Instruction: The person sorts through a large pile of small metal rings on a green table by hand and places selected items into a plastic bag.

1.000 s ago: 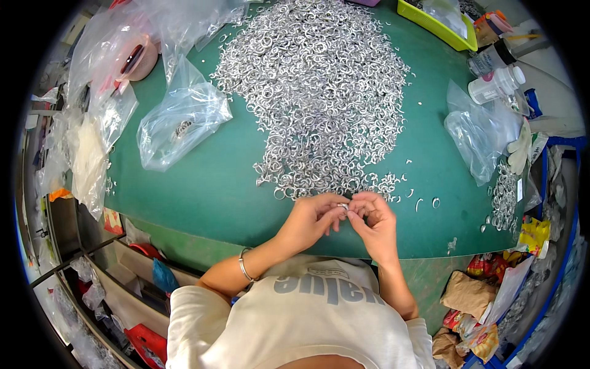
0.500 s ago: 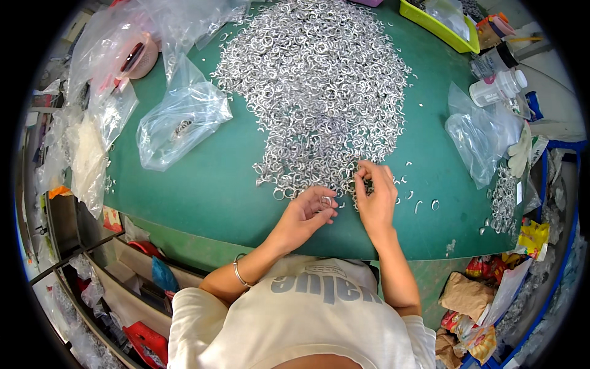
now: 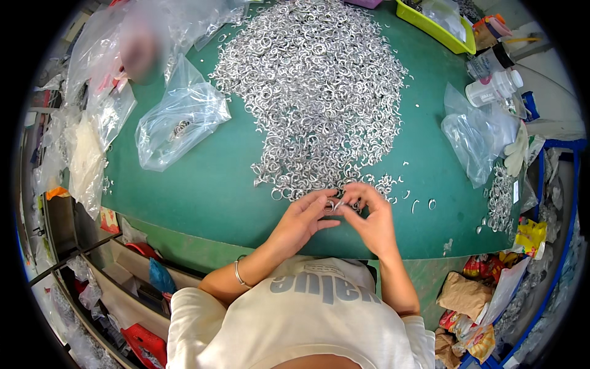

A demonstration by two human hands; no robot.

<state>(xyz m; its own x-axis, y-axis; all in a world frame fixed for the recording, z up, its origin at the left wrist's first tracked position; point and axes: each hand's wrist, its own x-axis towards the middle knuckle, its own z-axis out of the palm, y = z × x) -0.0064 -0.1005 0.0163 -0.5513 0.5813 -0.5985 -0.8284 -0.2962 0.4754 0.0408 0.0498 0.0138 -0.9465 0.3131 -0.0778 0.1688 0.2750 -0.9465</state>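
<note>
A large heap of silver rings (image 3: 313,92) spreads over the green table (image 3: 203,190). At the heap's near edge my two hands meet. My left hand (image 3: 301,221) is curled, palm turned inward, with a silver ring (image 3: 330,205) at its fingers. Close against it, my right hand (image 3: 373,221) pinches another small silver ring (image 3: 338,206) between thumb and forefinger. The fingers partly hide both pieces, so their exact shape is hard to make out. A few loose rings (image 3: 432,204) lie to the right of my right hand.
Clear plastic bags (image 3: 178,126) lie on the left, another bag (image 3: 473,135) on the right. A smaller ring pile (image 3: 501,200) sits at the right edge, below white bottles (image 3: 495,89). A yellow-green tray (image 3: 436,27) stands at the far right. Drawers (image 3: 132,270) are below left.
My right hand has come from the heap's edge toward my left hand, bringing a ring in its pinch. My left hand has stayed nearly in place.
</note>
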